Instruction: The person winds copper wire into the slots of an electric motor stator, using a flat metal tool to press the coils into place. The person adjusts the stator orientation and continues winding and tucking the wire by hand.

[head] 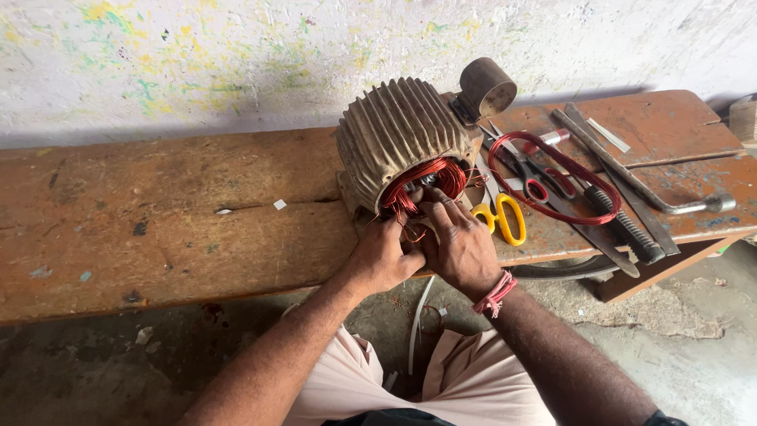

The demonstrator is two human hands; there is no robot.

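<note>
I am looking down on a long, worn wooden bench (158,229) with a rust-brown top, scuffed and split along its length, set against a whitewashed wall (236,55) spattered with yellow and green paint. Below it I see a rough grey concrete floor (694,355) strewn with grit and scraps. On the bench stands the ribbed, dusty grey metal motor housing (398,134), its open end facing me, with red copper winding wire (430,177) packed around the bore. My left hand (384,256) is curled at the lower rim, fingers pinched on loose wire strands; my right hand (459,241), a pink thread at its wrist, presses its fingertips into the winding beside it. Just right lie yellow-handled scissors (505,217), a red loop of cable (552,170) and dark metal tools (623,181).
</note>
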